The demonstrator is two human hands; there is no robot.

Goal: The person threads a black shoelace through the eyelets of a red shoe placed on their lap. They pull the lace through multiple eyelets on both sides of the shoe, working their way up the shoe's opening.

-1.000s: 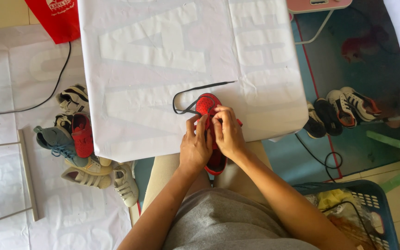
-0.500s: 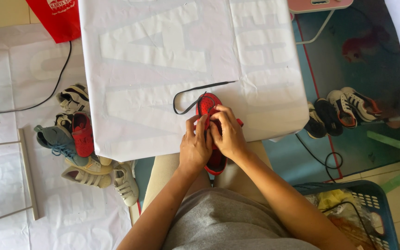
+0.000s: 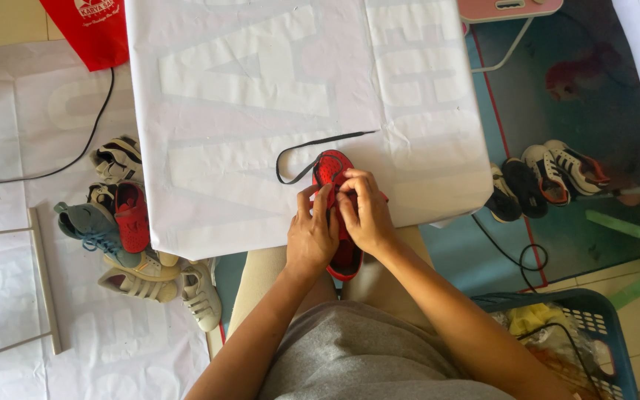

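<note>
Under both hands' grip [image 3: 342,222]: red shoe [image 3: 332,169] w/ lace [image 3: 298,152].

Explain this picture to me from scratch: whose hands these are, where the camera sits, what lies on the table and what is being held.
There is no machine here. The view comes from a camera worn on a person's head, looking straight down, so the two arms reaching up from the bottom edge are that person's own. The left hand and the right hand both grip a red shoe that rests at the near edge of a table covered in white sheeting. A black lace trails from the shoe in a loop across the sheeting. On the floor to the left lies a pile of shoes; more shoes stand to the right. A blue basket sits at the lower right, and a red bag at the top left.
</note>
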